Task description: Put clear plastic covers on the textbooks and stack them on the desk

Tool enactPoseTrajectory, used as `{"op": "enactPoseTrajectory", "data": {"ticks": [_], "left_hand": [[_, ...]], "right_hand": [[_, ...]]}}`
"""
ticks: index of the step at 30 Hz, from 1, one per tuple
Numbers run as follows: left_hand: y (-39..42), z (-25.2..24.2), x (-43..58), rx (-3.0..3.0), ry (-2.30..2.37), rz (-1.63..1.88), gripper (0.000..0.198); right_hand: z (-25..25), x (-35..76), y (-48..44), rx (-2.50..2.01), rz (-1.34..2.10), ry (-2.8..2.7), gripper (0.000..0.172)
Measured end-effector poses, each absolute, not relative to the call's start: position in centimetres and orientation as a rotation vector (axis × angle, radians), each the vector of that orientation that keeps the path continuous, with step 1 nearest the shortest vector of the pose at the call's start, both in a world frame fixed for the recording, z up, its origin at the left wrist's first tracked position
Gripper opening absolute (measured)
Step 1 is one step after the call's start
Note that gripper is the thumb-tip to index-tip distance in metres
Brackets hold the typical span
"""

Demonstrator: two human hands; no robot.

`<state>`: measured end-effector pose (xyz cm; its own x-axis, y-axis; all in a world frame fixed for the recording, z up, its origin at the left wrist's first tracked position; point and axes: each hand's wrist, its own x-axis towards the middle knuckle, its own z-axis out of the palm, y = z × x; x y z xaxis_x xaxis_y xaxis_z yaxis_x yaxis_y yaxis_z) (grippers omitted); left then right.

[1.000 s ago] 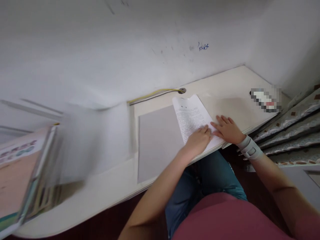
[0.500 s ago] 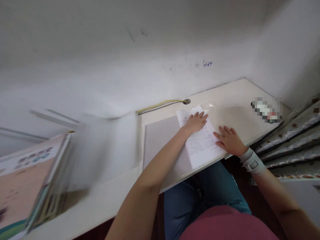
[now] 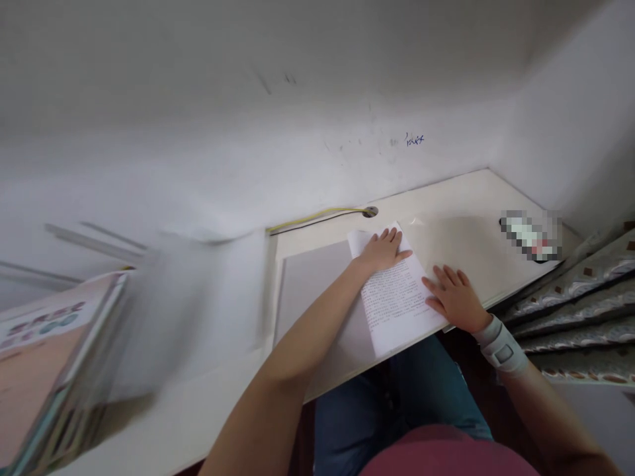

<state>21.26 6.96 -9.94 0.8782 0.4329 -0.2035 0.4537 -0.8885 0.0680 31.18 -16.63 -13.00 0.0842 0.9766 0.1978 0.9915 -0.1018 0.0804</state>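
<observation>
A sheet of printed paper [image 3: 394, 301] lies on the desk, its lower end reaching the front edge; whether it is one sheet or more I cannot tell. My left hand [image 3: 383, 251] rests flat across its upper part, fingers stretched out, thumb to the right, covering some of the text. Just right of the paper, my right hand [image 3: 457, 296] lies on the desk with fingers spread, the tips near the paper's right edge. A light grey band with a buckle-like square [image 3: 503, 354] wraps the right wrist. Under the paper's left side is a grey flat panel [image 3: 315, 281].
The white desk [image 3: 461, 205] meets the wall behind. Yellow and black cables [image 3: 317, 218] run to a round hole [image 3: 370, 212]. A blurred-out object [image 3: 530, 237] lies at the right end, near a patterned curtain [image 3: 585, 291]. Books [image 3: 54, 357] stand at the left.
My left hand has shifted slightly left and down the paper, its thumb now spread outward. My right hand stays nearly in place. The whole view has tilted a little.
</observation>
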Motion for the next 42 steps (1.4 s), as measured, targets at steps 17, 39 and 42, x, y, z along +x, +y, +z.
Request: {"op": "enactPoseTrajectory", "data": {"ticks": [17, 39, 42], "left_hand": [[8.8, -9.8, 21.5, 3.03, 0.516, -0.192, 0.071], [1.5, -10.3, 21.0, 2.911, 0.8, -0.352, 0.078], [1.4, -10.4, 20.9, 2.907, 0.805, -0.337, 0.08]], "right_hand": [[-13.3, 31.2, -16.7, -2.262, -0.283, -2.023, 0.049], [-14.1, 31.3, -16.6, -2.259, -0.232, -1.925, 0.058], [-13.1, 31.1, -16.5, -2.31, -0.204, -1.976, 0.05]]}}
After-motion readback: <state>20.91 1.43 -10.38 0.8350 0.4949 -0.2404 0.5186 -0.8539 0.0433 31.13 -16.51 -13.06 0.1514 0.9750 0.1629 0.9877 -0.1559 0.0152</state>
